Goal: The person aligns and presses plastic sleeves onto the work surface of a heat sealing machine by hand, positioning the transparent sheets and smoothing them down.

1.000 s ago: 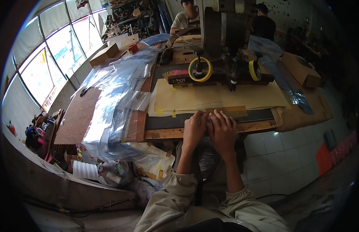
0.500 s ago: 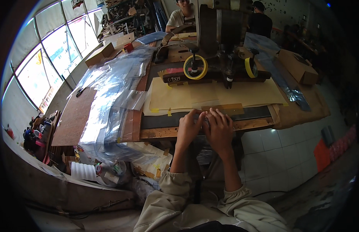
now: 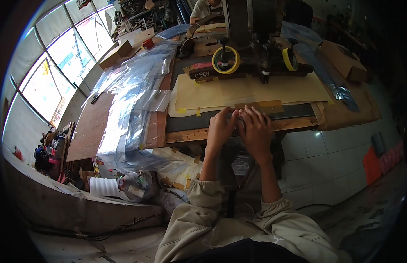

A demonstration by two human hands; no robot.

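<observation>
My left hand (image 3: pixel 220 128) and my right hand (image 3: pixel 257 133) sit side by side at the near edge of the worktable. Thumb and fingers of the left are drawn together; what they hold, if anything, is hidden. The right hand's fingers lie stretched out, slightly apart, with their tips by a strip of brown tape (image 3: pixel 273 106). That strip lies along the near edge of a cream paper sheet (image 3: pixel 212 96), which has small yellow tape pieces on it. Under the sheet runs a dark grey pad (image 3: pixel 190 121), bordered by a wooden edge (image 3: pixel 186 136). Something clear shows faintly between my hands.
Beyond the sheet stands a dark machine head (image 3: pixel 238 22) with a horizontal bar (image 3: pixel 295 72) and yellow tape rolls (image 3: pixel 226 60). Clear plastic sheets (image 3: pixel 129 105) cover the left side. A cardboard box (image 3: pixel 344 60) is at right. A person (image 3: pixel 201 11) is across the table.
The whole view has shifted, with the table now slightly higher and further right. Both hands stay at the near edge of the sheet, their pose nearly the same.
</observation>
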